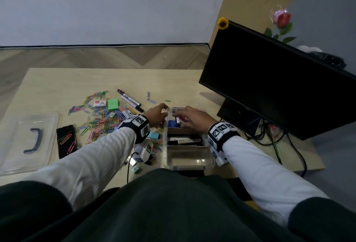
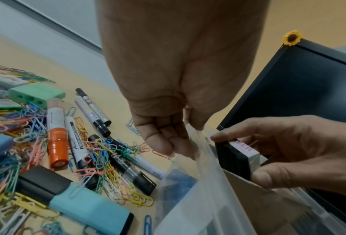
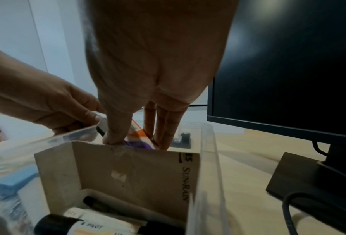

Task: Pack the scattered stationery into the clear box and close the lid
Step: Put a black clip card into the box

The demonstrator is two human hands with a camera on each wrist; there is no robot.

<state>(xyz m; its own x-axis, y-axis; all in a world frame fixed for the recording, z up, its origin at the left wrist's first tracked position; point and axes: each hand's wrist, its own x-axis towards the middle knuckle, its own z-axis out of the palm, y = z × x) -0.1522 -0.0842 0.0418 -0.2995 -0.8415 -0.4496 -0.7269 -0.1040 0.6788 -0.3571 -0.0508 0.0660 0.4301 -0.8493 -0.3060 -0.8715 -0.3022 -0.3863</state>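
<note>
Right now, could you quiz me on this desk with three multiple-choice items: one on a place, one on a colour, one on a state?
1. Where does the lid lie?
A. on the box
B. on the desk, left of the paper clips
C. against the monitor

2. What colour is the sharpener among the paper clips?
A. green
B. red
C. white

3. What is the right hand doing?
A. resting flat on the desk
B. holding an eraser at the box's far end
C. pressing the lid down

Answers:
1 B, it lies flat, far from the box.
2 A, the left wrist view shows it green.
3 B, fingers grip the eraser there.
</note>
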